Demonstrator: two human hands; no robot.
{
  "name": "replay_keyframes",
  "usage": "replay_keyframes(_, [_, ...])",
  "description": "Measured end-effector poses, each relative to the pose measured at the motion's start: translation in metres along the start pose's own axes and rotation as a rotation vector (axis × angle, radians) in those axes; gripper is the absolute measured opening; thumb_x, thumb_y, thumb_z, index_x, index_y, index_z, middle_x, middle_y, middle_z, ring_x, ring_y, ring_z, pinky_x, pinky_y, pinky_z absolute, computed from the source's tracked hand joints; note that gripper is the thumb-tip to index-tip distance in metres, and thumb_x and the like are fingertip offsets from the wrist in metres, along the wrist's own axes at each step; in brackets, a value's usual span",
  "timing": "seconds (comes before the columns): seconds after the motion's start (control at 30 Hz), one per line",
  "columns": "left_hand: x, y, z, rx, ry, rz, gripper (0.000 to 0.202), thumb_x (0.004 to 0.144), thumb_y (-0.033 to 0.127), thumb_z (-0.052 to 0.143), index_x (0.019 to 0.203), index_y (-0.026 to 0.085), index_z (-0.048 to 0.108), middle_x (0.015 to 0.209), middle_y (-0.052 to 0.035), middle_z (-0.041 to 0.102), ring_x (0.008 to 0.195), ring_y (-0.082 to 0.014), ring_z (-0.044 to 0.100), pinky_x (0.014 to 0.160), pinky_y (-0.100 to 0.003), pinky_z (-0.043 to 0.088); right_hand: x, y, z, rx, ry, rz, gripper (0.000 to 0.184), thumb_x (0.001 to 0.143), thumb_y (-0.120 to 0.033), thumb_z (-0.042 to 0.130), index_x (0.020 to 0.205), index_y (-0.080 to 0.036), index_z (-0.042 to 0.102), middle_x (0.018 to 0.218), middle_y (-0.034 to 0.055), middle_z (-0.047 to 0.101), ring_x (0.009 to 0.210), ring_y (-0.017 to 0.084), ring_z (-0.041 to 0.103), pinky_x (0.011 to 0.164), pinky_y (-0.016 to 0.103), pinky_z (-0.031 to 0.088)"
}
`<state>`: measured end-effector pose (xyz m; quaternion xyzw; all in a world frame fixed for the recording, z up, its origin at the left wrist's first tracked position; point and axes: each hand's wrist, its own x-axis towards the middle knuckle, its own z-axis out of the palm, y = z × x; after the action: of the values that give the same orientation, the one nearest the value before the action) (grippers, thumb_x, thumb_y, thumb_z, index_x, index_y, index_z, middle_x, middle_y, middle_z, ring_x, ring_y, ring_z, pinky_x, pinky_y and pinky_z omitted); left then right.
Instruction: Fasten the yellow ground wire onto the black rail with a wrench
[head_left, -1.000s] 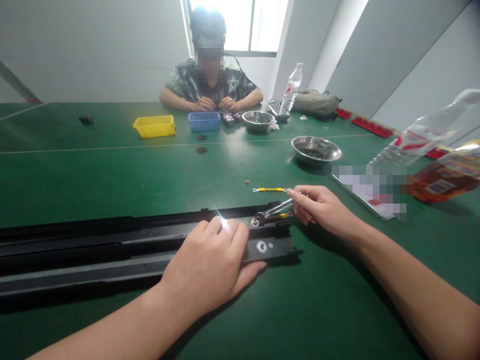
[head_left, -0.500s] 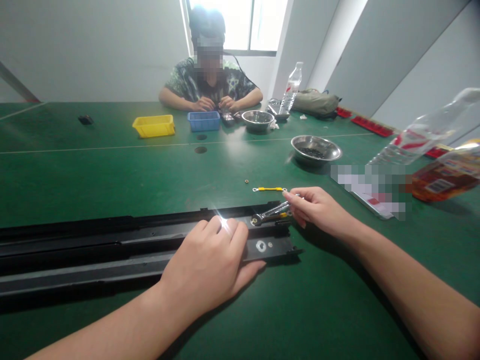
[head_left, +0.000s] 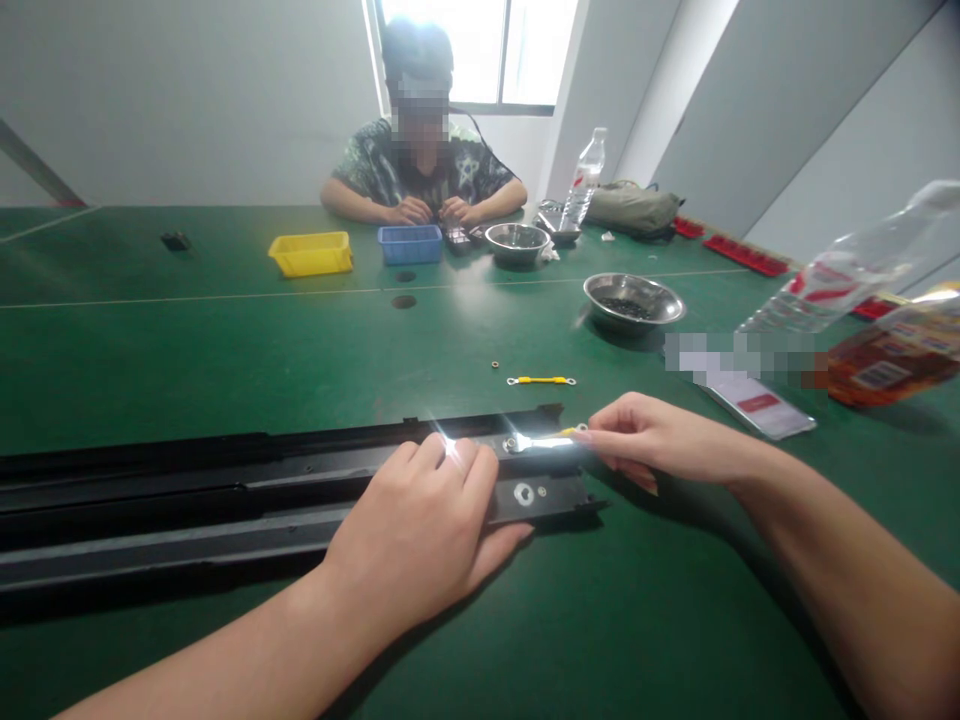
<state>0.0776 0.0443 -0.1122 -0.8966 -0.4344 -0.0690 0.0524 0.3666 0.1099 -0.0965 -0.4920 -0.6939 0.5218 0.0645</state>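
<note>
My left hand (head_left: 424,515) is wrapped over a long black metal rail (head_left: 292,465) near its right end, pressing it on the table. My right hand (head_left: 649,440) is closed on the outer end of a shiny wrench (head_left: 544,441). The wrench's head sits around a nut (head_left: 511,445) on the rail. Beside the wrench, a yellow wire with a ring terminal (head_left: 580,429) pokes out, mostly hidden. Another yellow wire with ring terminals (head_left: 541,381) lies on the table behind the rail, and a small nut (head_left: 495,365) is near it.
A steel bowl of small dark parts (head_left: 634,303) stands beyond my right hand. A phone (head_left: 765,402) and two bottles are at the right. Farther back are a yellow bin (head_left: 311,255), a blue bin (head_left: 410,245) and a second bowl (head_left: 517,243). A person (head_left: 424,170) sits opposite.
My right hand has swung the wrench's outer end toward me, so it now lies nearly along the rail. The left hand stays in place.
</note>
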Motion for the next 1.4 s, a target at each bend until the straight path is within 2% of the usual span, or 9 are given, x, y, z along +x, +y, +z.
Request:
replay_keyframes(0.17, [0.000, 0.000, 0.001, 0.005, -0.023, -0.004, 0.045, 0.099, 0.062, 0.041, 0.107, 0.021, 0.057, 0.097, -0.0096, 0.061, 0.089, -0.0311, 0.054, 0.075, -0.047, 0.045, -0.002, 0.002, -0.003, -0.031, -0.017, 0.028, 0.052, 0.094, -0.061, 0.061, 0.066, -0.018, 0.059, 0.050, -0.0004, 0.055, 0.045, 0.013, 0.051, 0.046, 0.025, 0.035])
replay_keyframes(0.57, [0.000, 0.000, 0.001, 0.004, -0.017, -0.003, 0.045, 0.100, 0.062, 0.039, 0.107, 0.021, 0.056, 0.097, -0.0097, 0.061, 0.089, -0.0307, 0.054, 0.076, -0.046, 0.044, -0.004, -0.001, -0.004, -0.002, 0.016, 0.018, 0.048, 0.093, -0.057, 0.064, 0.066, -0.018, 0.057, 0.053, -0.0015, 0.055, 0.046, 0.013, 0.053, 0.047, 0.025, 0.033])
replay_keyframes(0.63, [0.000, 0.000, 0.001, 0.010, -0.017, -0.003, 0.045, 0.100, 0.062, 0.040, 0.106, 0.021, 0.056, 0.097, -0.0097, 0.061, 0.089, -0.0307, 0.054, 0.076, -0.046, 0.044, -0.003, -0.001, -0.004, 0.007, 0.100, -0.001, 0.049, 0.093, -0.059, 0.064, 0.065, -0.019, 0.056, 0.051, -0.0019, 0.054, 0.046, 0.013, 0.053, 0.047, 0.026, 0.033])
replay_keyframes(0.77, [0.000, -0.001, 0.001, 0.016, -0.014, -0.006, 0.046, 0.099, 0.063, 0.040, 0.105, 0.021, 0.057, 0.096, -0.0095, 0.061, 0.089, -0.0305, 0.054, 0.076, -0.045, 0.044, 0.002, 0.000, -0.002, 0.000, 0.409, -0.109, 0.050, 0.093, -0.061, 0.064, 0.064, -0.021, 0.054, 0.050, -0.0023, 0.054, 0.046, 0.014, 0.052, 0.051, 0.028, 0.038])
replay_keyframes(0.87, [0.001, -0.001, 0.002, 0.021, -0.011, -0.001, 0.045, 0.099, 0.063, 0.041, 0.105, 0.021, 0.057, 0.096, -0.0094, 0.061, 0.089, -0.0305, 0.054, 0.076, -0.045, 0.044, 0.007, 0.001, 0.002, 0.034, 0.498, -0.190, 0.052, 0.096, -0.061, 0.061, 0.063, -0.021, 0.052, 0.050, -0.0027, 0.053, 0.047, 0.013, 0.050, 0.053, 0.029, 0.038])
replay_keyframes(1.03, [0.001, -0.001, 0.002, 0.024, -0.005, 0.001, 0.045, 0.099, 0.063, 0.041, 0.105, 0.021, 0.056, 0.095, -0.0089, 0.061, 0.089, -0.0307, 0.054, 0.075, -0.045, 0.044, 0.014, 0.002, 0.012, 0.142, 0.535, -0.256, 0.052, 0.097, -0.061, 0.059, 0.064, -0.022, 0.049, 0.049, -0.0040, 0.048, 0.047, 0.013, 0.048, 0.051, 0.029, 0.037])
replay_keyframes(1.4, [0.001, 0.000, 0.001, 0.012, -0.018, -0.002, 0.045, 0.099, 0.063, 0.041, 0.106, 0.021, 0.056, 0.097, -0.0087, 0.061, 0.090, -0.0310, 0.054, 0.076, -0.047, 0.045, 0.023, 0.008, 0.019, 0.182, 0.485, -0.268, 0.049, 0.099, -0.058, 0.059, 0.067, -0.021, 0.051, 0.049, -0.0052, 0.049, 0.045, 0.012, 0.047, 0.049, 0.028, 0.037])
